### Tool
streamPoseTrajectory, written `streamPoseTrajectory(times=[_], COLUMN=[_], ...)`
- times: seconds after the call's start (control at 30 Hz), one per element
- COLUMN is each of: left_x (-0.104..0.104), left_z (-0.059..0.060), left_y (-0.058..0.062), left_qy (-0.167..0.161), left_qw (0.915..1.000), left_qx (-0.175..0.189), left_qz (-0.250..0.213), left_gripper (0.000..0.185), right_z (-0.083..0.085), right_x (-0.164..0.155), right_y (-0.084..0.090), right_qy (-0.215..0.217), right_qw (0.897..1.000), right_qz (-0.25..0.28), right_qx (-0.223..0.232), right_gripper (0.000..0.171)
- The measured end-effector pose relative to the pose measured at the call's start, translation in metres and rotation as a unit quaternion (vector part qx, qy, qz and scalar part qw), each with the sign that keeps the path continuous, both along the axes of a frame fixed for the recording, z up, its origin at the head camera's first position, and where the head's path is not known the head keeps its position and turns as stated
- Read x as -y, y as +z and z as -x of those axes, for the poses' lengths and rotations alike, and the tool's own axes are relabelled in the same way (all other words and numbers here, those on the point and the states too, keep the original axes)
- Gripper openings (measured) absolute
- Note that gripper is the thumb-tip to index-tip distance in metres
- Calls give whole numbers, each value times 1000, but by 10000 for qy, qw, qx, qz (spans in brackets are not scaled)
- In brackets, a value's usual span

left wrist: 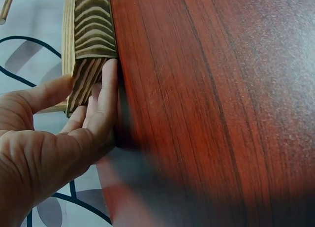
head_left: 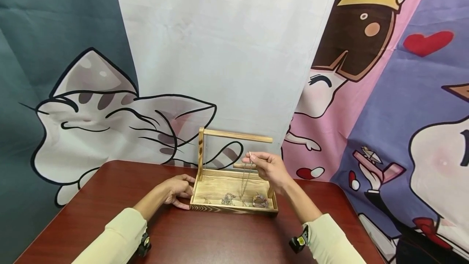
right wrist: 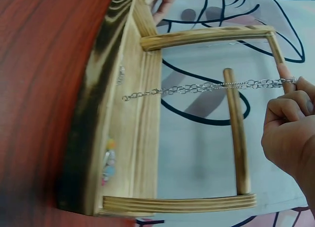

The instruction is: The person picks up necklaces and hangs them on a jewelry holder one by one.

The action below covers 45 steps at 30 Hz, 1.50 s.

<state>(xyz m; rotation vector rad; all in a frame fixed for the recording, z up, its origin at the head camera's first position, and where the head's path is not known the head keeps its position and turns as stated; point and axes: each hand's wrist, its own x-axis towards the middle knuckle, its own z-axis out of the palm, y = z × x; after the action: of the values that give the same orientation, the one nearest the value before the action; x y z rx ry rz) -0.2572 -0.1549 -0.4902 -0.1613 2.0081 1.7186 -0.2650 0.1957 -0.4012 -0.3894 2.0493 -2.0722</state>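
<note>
The right hand point(head_left: 269, 167) is raised over the wooden stand point(head_left: 234, 207), its thumb and forefinger pinching the top of a thin silver chain point(head_left: 244, 182) while the other fingers curl into the palm. The chain hangs straight down from that pinch, passing just in front of the lower of the stand's two rails point(right wrist: 236, 133), and its bottom end reaches the tray floor; in the right wrist view it runs taut from the fingertips point(right wrist: 284, 74) across the rail toward the tray. The left hand point(head_left: 177, 190) lies on the bench point(head_left: 220, 239) at the stand's left front corner, fingers nearly straight and pressed flat against the striped outer wall, thumb on the other face of the corner, as the left wrist view shows up close. The stand is a shallow tray with an upright post at each end and a top rail point(head_left: 238, 135) spanning them. On the tray floor lie a small heap of chain point(head_left: 228, 199) near the middle and a beaded bracelet point(head_left: 260, 201) to the right of the hanging chain. The bench is dark red wood grain, and behind it hangs a cloth backdrop point(head_left: 227, 52) printed with cartoon figures, a grey cat among them.
</note>
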Motion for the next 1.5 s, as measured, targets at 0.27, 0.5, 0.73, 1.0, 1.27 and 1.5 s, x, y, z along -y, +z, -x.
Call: streamPoseTrajectory(times=[0.27, 0.5, 0.73, 1.0, 1.27, 1.5], left_x=[-1, 0, 1, 4, 4, 1], left_z=[1, 0, -1, 1, 1, 1], left_y=[2, 2, 2, 1, 0, 0], left_qy=[-5, 19, -5, -38, -33, -66], left_qw=[10000, 10000, 10000, 10000, 10000, 10000], left_qx=[-9, -16, -24, 15, 15, 1], left_qz=[20, -4, -23, -3, -6, 11], left_gripper=[65, 66, 66, 67, 68, 67], right_z=[1, 2, 2, 2, 2, 5], right_x=[-3, -4, -4, -10, -24, -45], right_y=[23, 36, 42, 54, 78, 98], right_qy=[-59, -125, -92, -252, -417, -635], right_qw=[9996, 9990, 9984, 9973, 9938, 9881], right_qz=[48, 103, 260, 216, 475, 862], right_qx=[-287, -427, -501, -651, -920, -1104], right_gripper=[21, 21, 22, 40, 23, 27])
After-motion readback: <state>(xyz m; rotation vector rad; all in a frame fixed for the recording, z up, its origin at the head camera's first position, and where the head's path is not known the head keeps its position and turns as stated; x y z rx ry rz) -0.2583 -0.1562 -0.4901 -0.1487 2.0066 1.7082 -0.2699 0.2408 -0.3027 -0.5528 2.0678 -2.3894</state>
